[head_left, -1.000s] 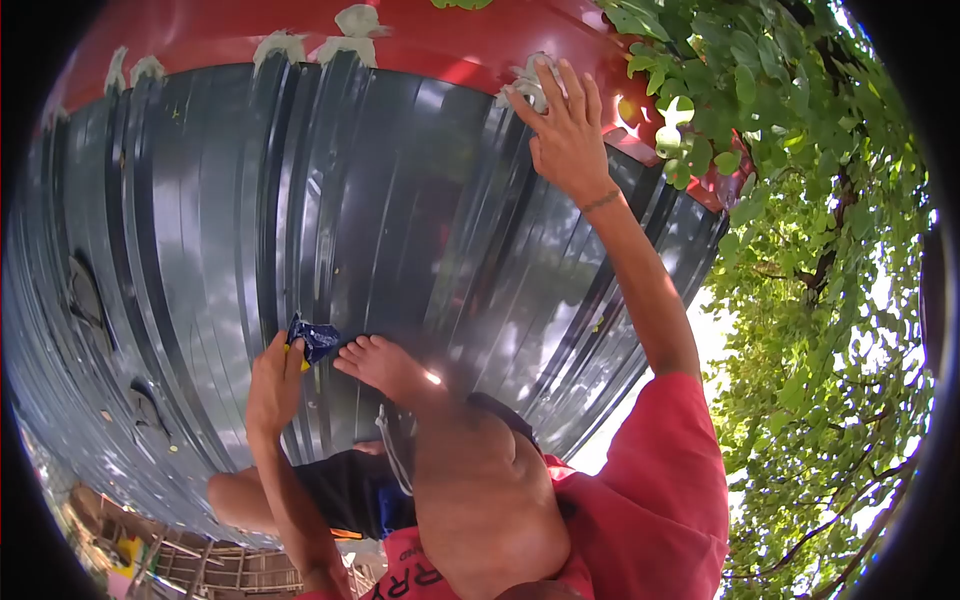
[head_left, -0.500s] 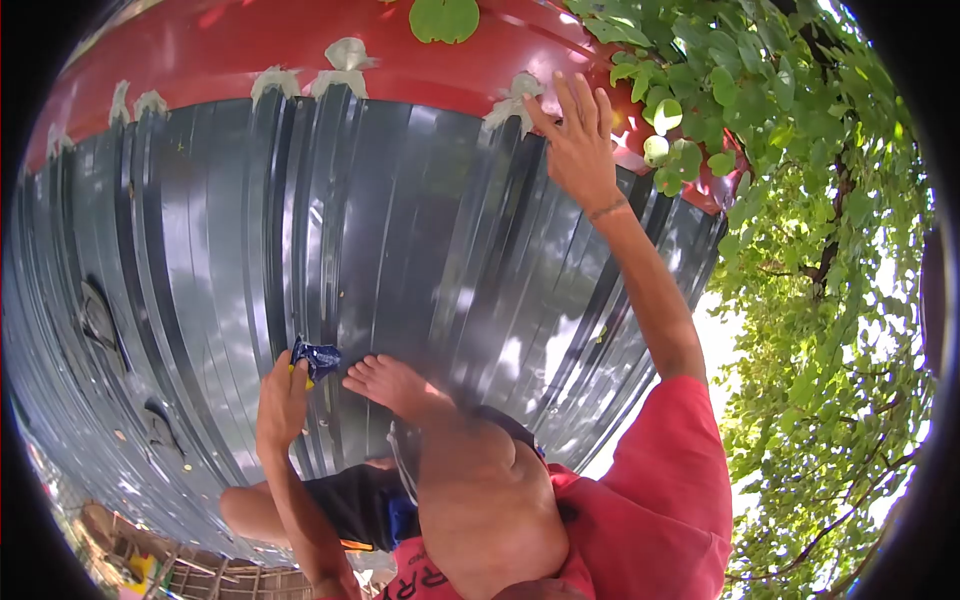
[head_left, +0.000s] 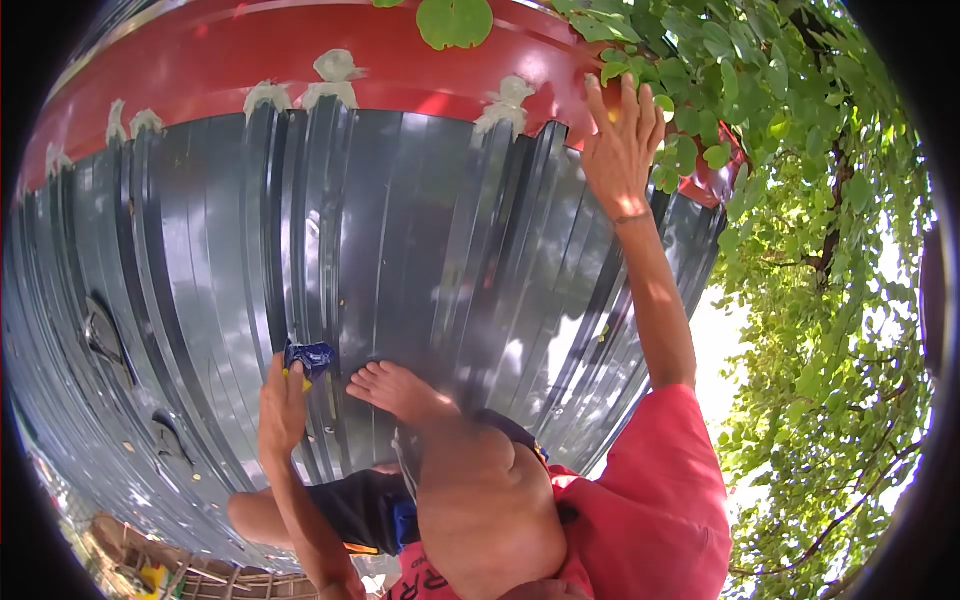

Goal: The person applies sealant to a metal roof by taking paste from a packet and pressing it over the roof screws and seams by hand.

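Observation:
My left hand [head_left: 284, 405] grips a crumpled blue packet [head_left: 309, 358] with a bit of yellow showing, just above the dark ribbed metal roof sheets [head_left: 410, 220]. My right hand [head_left: 622, 150] reaches up to the red metal flashing [head_left: 430, 60], fingers stretched out and apart, beside green leaves [head_left: 700, 60]; whether the fingertips touch the metal I cannot tell. To its left, a grey sealant patch [head_left: 506, 105] covers a rib end along the flashing edge. Another grey patch [head_left: 335, 78] lies farther left, with several more beyond.
My bare foot [head_left: 395, 388] rests on the roof near the packet. Two sandals [head_left: 104, 335] lie at the left on the sheets. Tree branches with dense foliage [head_left: 810, 330] hang along the right edge. A wooden framework [head_left: 235, 578] appears below the roof's lower left edge.
My right hand has moved right along the flashing, away from the grey patch and toward the leaves. The left hand keeps the packet in nearly the same place.

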Demonstrator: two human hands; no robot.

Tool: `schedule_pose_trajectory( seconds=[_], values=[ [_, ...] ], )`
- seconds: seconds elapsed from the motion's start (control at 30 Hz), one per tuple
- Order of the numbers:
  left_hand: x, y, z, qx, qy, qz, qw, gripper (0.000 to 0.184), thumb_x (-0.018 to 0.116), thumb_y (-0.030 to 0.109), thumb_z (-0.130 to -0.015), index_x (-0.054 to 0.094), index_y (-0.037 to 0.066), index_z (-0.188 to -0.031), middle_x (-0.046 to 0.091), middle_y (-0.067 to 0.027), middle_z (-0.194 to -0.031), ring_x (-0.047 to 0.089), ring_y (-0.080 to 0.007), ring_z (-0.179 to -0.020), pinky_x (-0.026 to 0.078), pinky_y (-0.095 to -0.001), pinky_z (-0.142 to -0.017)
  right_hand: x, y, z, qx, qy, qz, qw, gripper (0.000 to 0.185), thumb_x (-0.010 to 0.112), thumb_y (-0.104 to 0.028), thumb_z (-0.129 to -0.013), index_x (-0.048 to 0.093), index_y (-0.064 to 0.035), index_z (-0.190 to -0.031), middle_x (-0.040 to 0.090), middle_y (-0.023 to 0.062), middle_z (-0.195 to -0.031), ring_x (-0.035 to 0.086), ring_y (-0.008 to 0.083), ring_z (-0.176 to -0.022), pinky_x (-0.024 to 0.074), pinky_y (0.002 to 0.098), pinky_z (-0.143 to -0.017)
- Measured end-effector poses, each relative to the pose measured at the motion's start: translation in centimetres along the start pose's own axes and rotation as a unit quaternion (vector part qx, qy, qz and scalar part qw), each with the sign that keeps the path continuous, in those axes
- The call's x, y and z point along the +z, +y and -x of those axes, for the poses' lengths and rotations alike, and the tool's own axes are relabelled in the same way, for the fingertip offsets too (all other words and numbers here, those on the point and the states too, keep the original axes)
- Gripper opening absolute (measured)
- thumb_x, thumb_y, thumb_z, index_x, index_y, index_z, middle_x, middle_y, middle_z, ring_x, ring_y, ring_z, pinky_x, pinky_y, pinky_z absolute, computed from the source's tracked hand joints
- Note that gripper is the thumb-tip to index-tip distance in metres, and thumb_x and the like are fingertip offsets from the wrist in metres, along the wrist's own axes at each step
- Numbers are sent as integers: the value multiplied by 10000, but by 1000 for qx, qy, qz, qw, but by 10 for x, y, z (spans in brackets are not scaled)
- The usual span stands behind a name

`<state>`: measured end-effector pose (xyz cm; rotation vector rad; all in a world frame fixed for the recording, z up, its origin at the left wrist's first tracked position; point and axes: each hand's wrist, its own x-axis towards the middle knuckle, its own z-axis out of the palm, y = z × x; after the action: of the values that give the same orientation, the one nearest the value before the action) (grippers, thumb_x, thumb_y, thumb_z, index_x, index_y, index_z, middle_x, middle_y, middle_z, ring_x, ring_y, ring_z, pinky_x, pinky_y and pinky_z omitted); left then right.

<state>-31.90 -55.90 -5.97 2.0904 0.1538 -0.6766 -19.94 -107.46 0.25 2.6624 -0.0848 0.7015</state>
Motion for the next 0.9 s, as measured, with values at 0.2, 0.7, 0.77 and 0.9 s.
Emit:
schedule_pose_trajectory(
  seconds=[0.2,0.7,0.77,0.9],
  values=[
    [8,5,-10,81,60,-55,993,377,473,238,-1095,576,-107,-1208,636,-279,-864,580,-460,-783,476,-455,-753,-38,33,0,151,141,-162,965,700,561,-83,-877,482,-171,-1566,463,202,-1544,392,378,-1445,258,518,-1205],
    [35,89,-24,254,57,-38,965,102,556,82,-1042,533,-5,-1092,593,-253,-756,601,-478,-705,439,-527,-626,-112,-152,62,142,-380,-752,520,404,542,-207,-1063,628,-67,-1432,545,91,-1514,461,219,-1409,369,369,-1158],
    [34,85,-22,264,56,-42,962,118,554,95,-1045,534,-6,-1101,590,-242,-741,603,-470,-698,441,-522,-621,-121,-160,53,116,-400,-773,478,412,506,-247,-1088,628,-41,-1423,546,94,-1511,463,227,-1413,373,368,-1159],
    [33,83,-17,250,44,-39,966,155,548,126,-1052,539,-15,-1114,582,-223,-710,607,-451,-672,445,-510,-607,-121,-176,52,122,-430,-787,424,466,467,-305,-1102,630,25,-1389,552,103,-1494,482,245,-1401,370,378,-1172]
  ],
)
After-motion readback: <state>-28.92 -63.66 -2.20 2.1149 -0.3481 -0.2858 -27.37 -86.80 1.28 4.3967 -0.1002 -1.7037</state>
